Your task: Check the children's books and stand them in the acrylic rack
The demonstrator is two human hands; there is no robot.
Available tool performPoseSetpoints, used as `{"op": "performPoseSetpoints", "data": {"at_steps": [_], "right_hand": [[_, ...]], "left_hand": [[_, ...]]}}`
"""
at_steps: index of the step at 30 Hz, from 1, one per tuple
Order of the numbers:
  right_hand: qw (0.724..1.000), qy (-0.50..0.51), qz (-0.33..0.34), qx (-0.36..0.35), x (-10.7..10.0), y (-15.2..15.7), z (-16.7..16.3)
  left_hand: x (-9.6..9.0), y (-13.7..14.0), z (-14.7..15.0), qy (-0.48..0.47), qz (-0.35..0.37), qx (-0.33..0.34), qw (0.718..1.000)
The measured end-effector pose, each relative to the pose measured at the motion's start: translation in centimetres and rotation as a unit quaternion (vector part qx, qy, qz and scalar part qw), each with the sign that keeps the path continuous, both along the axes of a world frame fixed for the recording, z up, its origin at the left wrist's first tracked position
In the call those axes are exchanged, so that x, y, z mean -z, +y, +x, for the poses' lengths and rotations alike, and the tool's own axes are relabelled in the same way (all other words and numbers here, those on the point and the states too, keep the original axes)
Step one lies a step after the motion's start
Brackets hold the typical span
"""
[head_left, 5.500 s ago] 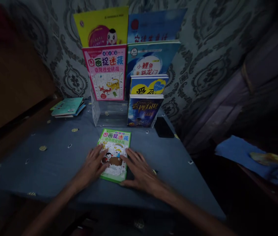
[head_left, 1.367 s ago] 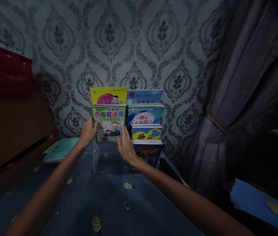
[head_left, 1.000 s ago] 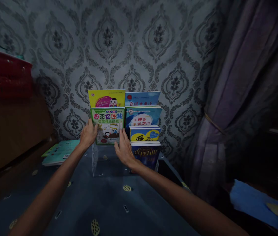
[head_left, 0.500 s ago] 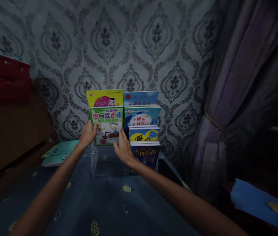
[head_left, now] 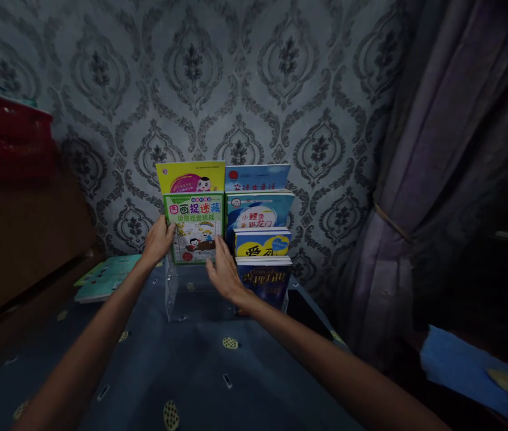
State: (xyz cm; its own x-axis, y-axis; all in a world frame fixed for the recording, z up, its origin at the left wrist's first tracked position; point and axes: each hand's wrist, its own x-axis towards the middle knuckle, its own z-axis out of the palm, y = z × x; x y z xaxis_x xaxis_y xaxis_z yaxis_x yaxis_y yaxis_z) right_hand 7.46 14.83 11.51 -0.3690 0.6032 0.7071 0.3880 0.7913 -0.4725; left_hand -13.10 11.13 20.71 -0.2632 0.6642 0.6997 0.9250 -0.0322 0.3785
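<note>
A green-bordered children's picture book (head_left: 194, 230) stands upright on a clear acrylic stepped book stand (head_left: 169, 296). My left hand (head_left: 159, 240) grips its left edge, with the thumb towards the cover. At the lower right edge of the same book, my right hand (head_left: 224, 269) has its fingers stretched upward against it and its thumb apart. Behind it rises a yellow book (head_left: 191, 175). To the right, in steps, stand a light-blue book (head_left: 258, 175), a blue carp-story book (head_left: 260, 209), a yellow-and-blue book (head_left: 263, 244) and dark-blue books (head_left: 265, 284).
Turquoise books (head_left: 108, 278) lie flat on the blue patterned tablecloth (head_left: 200, 371) at left. A cardboard box (head_left: 24, 239) with a red container (head_left: 6, 137) on it stands beyond them. A tied curtain (head_left: 393, 239) hangs at right, near a blue cloth or sheet (head_left: 465, 371).
The view has shifted very slightly. Both hands remain at the sides of the green picture book, and the books keep their places.
</note>
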Motion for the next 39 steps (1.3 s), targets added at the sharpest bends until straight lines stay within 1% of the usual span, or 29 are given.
{"op": "performPoseSetpoints", "data": {"at_steps": [6,11,17,30,39], "right_hand": [[1.000,0.011,0.008,-0.026,0.70,0.67,0.13],[0.999,0.006,0.006,-0.035,0.88,0.91,0.35],[0.999,0.004,0.012,-0.034,0.87,0.87,0.46],[0.999,0.006,0.015,-0.031,0.63,0.29,0.53],[0.999,0.007,0.023,-0.037,0.84,0.05,0.37]], "left_hand": [[0.24,-0.04,-0.05,0.008,0.000,-0.006,1.000],[0.13,0.04,-0.17,0.013,-0.012,-0.010,1.000],[0.00,0.11,-0.48,0.019,-0.015,-0.011,1.000],[0.47,0.02,-0.77,0.016,-0.009,-0.004,1.000],[0.72,-0.29,-0.53,0.017,0.000,0.005,1.000]]}}
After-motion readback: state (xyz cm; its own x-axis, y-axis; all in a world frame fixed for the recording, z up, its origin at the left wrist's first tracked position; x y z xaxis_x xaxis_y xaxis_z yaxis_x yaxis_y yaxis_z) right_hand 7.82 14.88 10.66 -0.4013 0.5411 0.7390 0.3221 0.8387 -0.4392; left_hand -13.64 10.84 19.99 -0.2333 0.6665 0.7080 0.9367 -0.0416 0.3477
